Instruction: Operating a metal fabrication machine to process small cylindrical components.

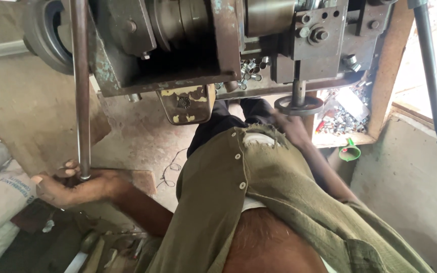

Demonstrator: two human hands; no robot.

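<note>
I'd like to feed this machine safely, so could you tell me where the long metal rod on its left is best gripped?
Probably at its lower end, where the left hand already cups the long metal rod from below. It hangs near upright, thin, round and smooth, its upper part close against the machine frame, so wrap the fingers around the bottom from the open side.

Smooth steel rod [81,86], matt olive cloth shirt [259,187] (frayed)

Workshop, heavy press machine [238,45] (worn), scattered metal parts [251,71]
</note>
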